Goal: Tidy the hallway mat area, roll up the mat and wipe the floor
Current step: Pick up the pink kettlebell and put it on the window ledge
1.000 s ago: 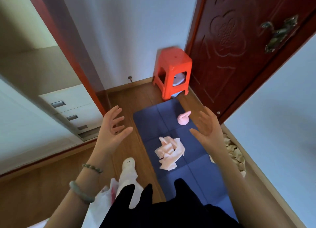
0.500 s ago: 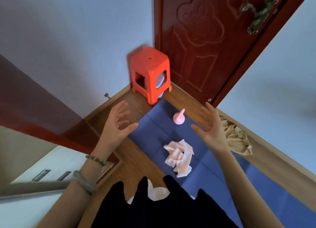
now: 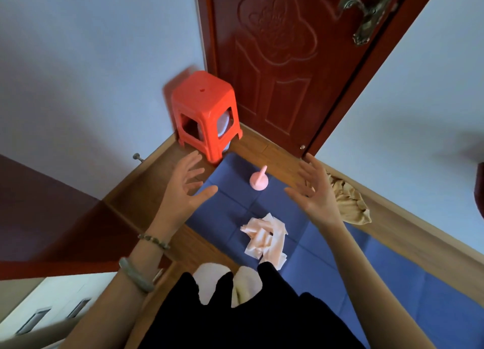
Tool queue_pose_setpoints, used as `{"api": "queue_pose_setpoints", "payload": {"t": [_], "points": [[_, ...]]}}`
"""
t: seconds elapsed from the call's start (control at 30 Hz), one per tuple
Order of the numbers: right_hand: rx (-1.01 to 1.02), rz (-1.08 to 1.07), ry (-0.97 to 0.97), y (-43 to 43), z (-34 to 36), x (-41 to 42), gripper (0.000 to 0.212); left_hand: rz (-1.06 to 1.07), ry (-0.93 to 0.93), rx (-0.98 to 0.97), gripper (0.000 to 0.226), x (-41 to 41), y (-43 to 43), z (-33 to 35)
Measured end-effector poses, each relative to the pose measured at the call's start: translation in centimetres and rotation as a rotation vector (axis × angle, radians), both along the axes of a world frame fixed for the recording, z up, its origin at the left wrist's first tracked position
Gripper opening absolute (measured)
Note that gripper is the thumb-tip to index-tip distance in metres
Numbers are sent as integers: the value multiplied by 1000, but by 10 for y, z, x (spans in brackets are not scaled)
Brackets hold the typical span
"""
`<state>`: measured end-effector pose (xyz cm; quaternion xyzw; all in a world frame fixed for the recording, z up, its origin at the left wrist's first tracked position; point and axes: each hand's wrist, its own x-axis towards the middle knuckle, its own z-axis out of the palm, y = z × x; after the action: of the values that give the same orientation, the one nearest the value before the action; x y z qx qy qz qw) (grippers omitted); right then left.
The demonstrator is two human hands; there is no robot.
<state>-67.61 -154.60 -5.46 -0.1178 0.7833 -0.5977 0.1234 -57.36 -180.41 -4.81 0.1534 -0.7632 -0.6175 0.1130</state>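
Head view, both hands (image 3: pixel 187 189) (image 3: pixel 315 191) spread empty above blue mat (image 3: pixel 327 257), red stool (image 3: pixel 205 113) sheltering pale object

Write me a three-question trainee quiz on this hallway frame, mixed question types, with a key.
1. True or false: the pink crumpled cloth lies on the blue mat.
2. Multiple choice: the small pink object on the mat sits nearest to which?
A. the orange stool
B. the white drawers
C. the door handle
3. Short answer: what are the left hand and right hand holding?

Key
1. True; it rests between the two hands, closer to the person.
2. A; the stool stands at the mat's far corner by the red door.
3. Nothing; both are open with fingers spread, above the mat.
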Motion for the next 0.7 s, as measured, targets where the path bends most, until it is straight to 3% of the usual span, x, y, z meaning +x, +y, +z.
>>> {"api": "queue_pose_setpoints", "payload": {"t": [0.37,0.7], "points": [[-18,-261,-31,-44,-9,-35,81,-265,-70,44,74,-103,-51,-16],[-38,-460,-101,-90,-71,-85,78,-482,-196,-30,80,-198,-77,-89]]}}
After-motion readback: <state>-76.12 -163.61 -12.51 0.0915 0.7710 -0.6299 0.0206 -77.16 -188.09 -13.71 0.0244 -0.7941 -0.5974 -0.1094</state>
